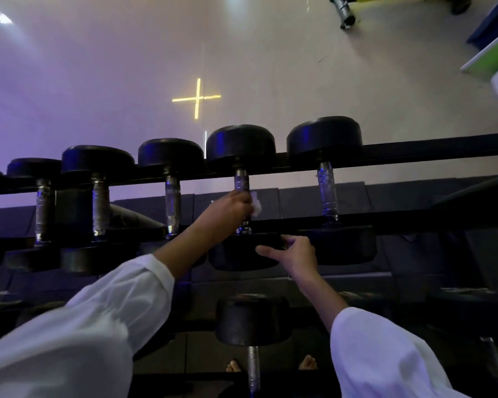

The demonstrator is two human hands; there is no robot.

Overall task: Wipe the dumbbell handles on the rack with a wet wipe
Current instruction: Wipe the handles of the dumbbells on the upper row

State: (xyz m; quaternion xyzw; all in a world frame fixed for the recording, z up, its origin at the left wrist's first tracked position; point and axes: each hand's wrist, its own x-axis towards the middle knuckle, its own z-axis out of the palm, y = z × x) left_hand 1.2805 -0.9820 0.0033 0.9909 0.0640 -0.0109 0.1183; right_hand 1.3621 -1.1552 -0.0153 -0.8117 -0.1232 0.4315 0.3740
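White sleeves (78,320) cover both forearms at the bottom of the view, and between them two bare feet (234,366) show on the dark mat below the rack (420,149). A lower dumbbell (252,317) sits on the bottom tier, its steel grip running down toward the feet. On the upper tier, the dumbbell (242,145) being cleaned lies across the rack's front and back rails, one black head beyond the back rail and the other hanging just in front of the front rail. The left hand (227,214) is wrapped around its knurled handle (241,180), fingers (243,200) curled tight near the front rail, with a white wet wipe (255,205) bunched between palm and steel and poking out on the right side. The right hand (295,254) holds the near head, fingers (288,241) hooked over its top edge and the thumb lying across its face. Other dumbbells (172,205) rest in the same row on either side, three or more to the left and one to the right. Beyond the rack's back rail, the pale floor (299,67) carries a yellow cross (197,97).
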